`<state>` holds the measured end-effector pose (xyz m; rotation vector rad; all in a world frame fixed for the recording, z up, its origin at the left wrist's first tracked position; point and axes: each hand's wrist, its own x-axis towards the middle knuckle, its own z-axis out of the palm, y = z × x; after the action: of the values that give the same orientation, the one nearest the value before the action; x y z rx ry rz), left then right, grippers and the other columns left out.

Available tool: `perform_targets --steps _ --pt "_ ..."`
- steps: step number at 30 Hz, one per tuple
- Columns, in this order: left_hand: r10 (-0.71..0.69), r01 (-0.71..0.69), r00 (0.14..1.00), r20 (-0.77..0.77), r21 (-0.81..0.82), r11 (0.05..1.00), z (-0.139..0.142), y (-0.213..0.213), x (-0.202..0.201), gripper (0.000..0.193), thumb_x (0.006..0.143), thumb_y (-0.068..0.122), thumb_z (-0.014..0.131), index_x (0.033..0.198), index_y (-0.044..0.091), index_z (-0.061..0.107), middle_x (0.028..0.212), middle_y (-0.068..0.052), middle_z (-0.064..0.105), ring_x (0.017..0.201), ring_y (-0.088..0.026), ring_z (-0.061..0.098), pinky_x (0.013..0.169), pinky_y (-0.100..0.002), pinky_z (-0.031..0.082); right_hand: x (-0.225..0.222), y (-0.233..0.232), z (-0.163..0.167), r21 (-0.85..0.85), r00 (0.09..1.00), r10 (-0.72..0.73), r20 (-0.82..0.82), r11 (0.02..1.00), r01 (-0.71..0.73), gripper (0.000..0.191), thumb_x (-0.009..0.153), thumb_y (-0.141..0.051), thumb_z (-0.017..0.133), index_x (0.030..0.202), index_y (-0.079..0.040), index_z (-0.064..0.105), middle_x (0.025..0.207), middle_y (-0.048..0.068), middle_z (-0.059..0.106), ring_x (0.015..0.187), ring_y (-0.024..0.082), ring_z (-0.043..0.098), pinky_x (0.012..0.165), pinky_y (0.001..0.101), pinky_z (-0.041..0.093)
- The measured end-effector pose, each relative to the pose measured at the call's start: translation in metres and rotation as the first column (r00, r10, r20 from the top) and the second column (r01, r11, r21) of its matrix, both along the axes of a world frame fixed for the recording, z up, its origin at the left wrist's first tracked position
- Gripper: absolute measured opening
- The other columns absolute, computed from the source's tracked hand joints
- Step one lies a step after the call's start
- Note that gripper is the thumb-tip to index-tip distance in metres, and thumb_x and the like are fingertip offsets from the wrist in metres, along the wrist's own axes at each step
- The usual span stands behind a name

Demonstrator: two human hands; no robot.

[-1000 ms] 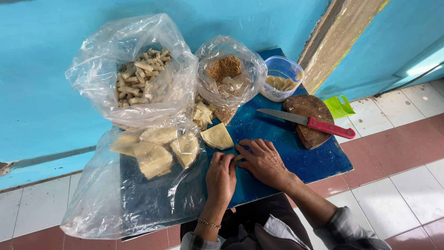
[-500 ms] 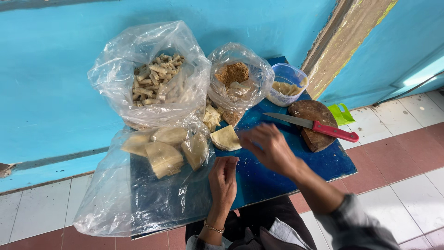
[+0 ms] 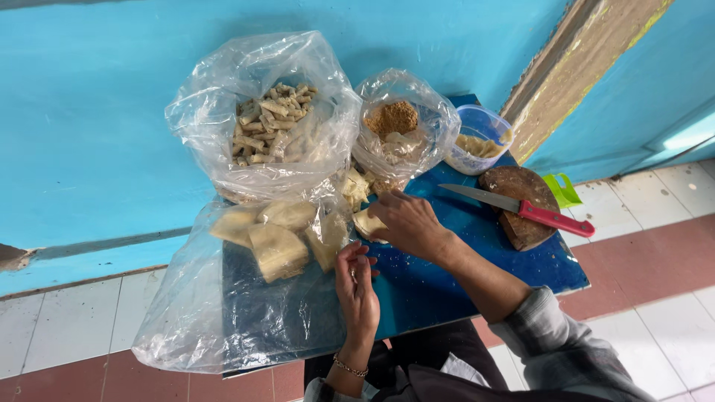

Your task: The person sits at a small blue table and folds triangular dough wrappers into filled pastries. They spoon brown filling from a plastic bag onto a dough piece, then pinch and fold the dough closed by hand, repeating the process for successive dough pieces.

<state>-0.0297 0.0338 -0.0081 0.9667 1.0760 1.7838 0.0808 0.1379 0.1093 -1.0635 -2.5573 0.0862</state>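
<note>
My right hand (image 3: 408, 223) lies palm down on the blue table (image 3: 477, 260), fingers curled over a pale wedge of dough (image 3: 366, 222) at its fingertips; the hand covers most of the piece, so I cannot tell how firmly it grips. My left hand (image 3: 357, 286) sits just nearer to me, standing on its edge with the fingers loosely bent and pinched together; I cannot tell whether anything small is held between them. A thin bracelet (image 3: 349, 366) circles that wrist.

Just left of both hands lies a flattened clear plastic bag (image 3: 186, 313) with several pale folded pieces (image 3: 277, 249) on it. Beyond the hands stands a big clear bag of small rolled pastries (image 3: 269, 123), and next to it a smaller bag of brown crumbly filling (image 3: 392, 117). Loose dough bits (image 3: 355, 186) lie between those bags and my right hand. Further right of the smaller bag is a clear plastic tub (image 3: 480, 141).

To the right of my right hand, well apart from it, a red-handled knife (image 3: 521, 209) rests across a round wooden board (image 3: 523, 201), with a green plastic piece (image 3: 562, 190) just behind it
</note>
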Motion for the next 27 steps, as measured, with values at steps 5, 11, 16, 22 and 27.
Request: perform_targets --steps 5,11,16,22,27 --pt "-0.02 0.017 0.999 -0.034 -0.084 0.996 -0.003 0.001 0.002 0.03 0.106 0.026 0.052 0.123 0.002 0.06 0.116 -0.007 0.065 0.095 -0.014 0.063 0.078 -0.029 0.054 0.026 0.011 -0.048 -0.092 0.995 -0.069 -0.066 0.994 0.063 0.016 0.085 -0.023 0.079 0.097 -0.015 0.072 0.102 0.003 0.069 0.095 0.026 0.071 0.076 0.041 0.058" --pt "-0.006 0.004 0.994 -0.105 -0.021 1.0 -0.005 0.003 0.001 0.029 0.108 0.026 0.051 0.12 0.002 0.063 0.118 -0.008 0.066 0.093 -0.013 0.063 0.076 -0.028 0.055 0.027 0.013 -0.052 0.033 0.992 0.034 -0.119 0.999 -0.031 0.021 0.079 -0.027 0.079 0.089 -0.011 0.071 0.094 0.006 0.068 0.087 0.029 0.071 0.07 0.0417 0.057" --pt "-0.008 0.003 0.992 -0.124 -0.04 0.999 -0.006 0.004 0.0 0.027 0.108 0.025 0.05 0.116 0.003 0.064 0.116 -0.007 0.067 0.092 -0.012 0.064 0.076 -0.027 0.055 0.031 0.021 -0.046 -0.113 0.995 -0.018 -0.1 0.994 0.007 0.017 0.089 -0.031 0.074 0.09 -0.014 0.078 0.096 0.001 0.074 0.081 0.025 0.073 0.069 0.0407 0.057" --pt "0.006 -0.018 0.981 -0.193 -0.057 0.998 -0.003 0.004 0.0 0.025 0.108 0.022 0.05 0.115 0.002 0.065 0.116 -0.007 0.068 0.09 -0.013 0.064 0.073 -0.027 0.056 0.028 0.019 -0.043 -0.117 0.999 -0.035 -0.036 0.993 0.031 0.021 0.084 -0.033 0.075 0.089 -0.014 0.078 0.096 0.002 0.073 0.082 0.025 0.074 0.068 0.0403 0.057" --pt "0.037 -0.049 0.96 -0.276 -0.038 0.998 0.001 0.003 0.002 0.025 0.108 0.02 0.05 0.119 0.003 0.065 0.118 -0.007 0.065 0.092 -0.012 0.067 0.075 -0.026 0.058 0.025 0.015 -0.048 -0.074 0.998 -0.061 -0.018 0.995 0.059 0.018 0.088 -0.032 0.073 0.092 -0.015 0.078 0.1 0.001 0.074 0.083 0.024 0.074 0.069 0.0395 0.058"
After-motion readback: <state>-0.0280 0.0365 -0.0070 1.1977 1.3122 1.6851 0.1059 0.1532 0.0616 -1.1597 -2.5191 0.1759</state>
